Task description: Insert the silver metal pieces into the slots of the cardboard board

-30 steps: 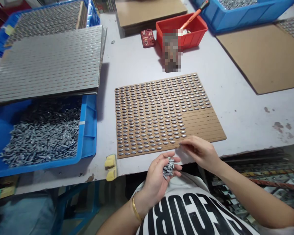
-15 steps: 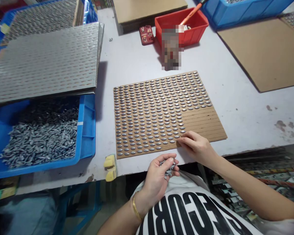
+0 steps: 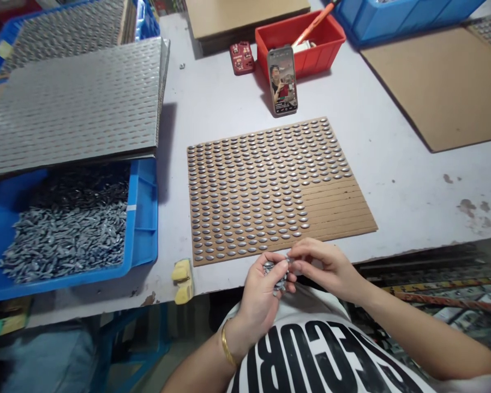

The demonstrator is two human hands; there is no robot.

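Note:
My left hand [image 3: 264, 289] is curled around a small heap of grey, pointed-oval metal pieces [image 3: 280, 285], just off the table's front edge. Beside it, my right hand [image 3: 327, 267] has its thumb and fingertips drawn together at these pieces; what is between them is too small to make out. Just beyond both hands lies a grooved cardboard sheet [image 3: 335, 210] carrying rows of the same oval pieces. Its front right part shows bare grooves.
At left, a blue bin [image 3: 143, 218] holds many loose pieces, with filled sheets [image 3: 77, 103] stacked above. A phone [image 3: 282, 82] leans against a red bin [image 3: 323, 57] near a red device [image 3: 241, 58]. Brown cardboard [image 3: 437, 87] lies right. Yellow blocks [image 3: 183, 281] sit at the front edge.
My right hand has moved off the cardboard sheet, back and left to the pieces in my left hand. The left hand stays nearly in place. The view has shifted slightly.

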